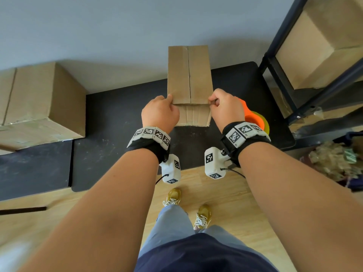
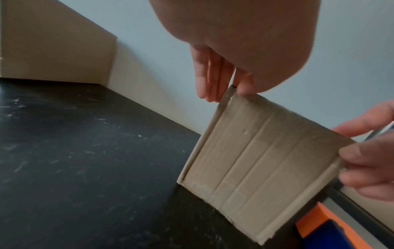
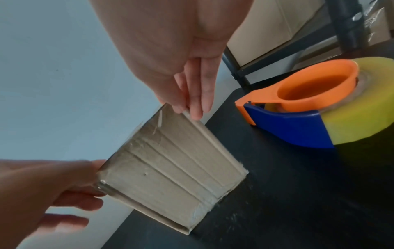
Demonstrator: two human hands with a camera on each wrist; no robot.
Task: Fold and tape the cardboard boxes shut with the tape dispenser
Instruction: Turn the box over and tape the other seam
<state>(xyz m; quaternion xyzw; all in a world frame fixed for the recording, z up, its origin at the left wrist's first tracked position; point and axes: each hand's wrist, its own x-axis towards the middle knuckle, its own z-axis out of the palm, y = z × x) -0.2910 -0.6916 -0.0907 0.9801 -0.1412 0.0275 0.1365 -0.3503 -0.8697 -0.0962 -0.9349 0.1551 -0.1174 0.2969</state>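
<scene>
Box held upright at both near top corners; taping not yet begun on this face.

The left hand (image 1: 160, 112) and right hand (image 1: 225, 109) each pinch a near top corner of the cardboard box (image 1: 189, 75), which stands in the middle of the black table (image 1: 117, 118), top flaps meeting. The tape dispenser (image 3: 309, 109) lies untouched toward the table's right edge. Judged next: free the right hand, fetch it, tape the seam. No writing legible; wristbands carry only square markers.

Both arms extended forward; left hand (image 1: 160, 112) and right hand (image 1: 225, 109) pinching, thumbs opposing fingers.
</scene>
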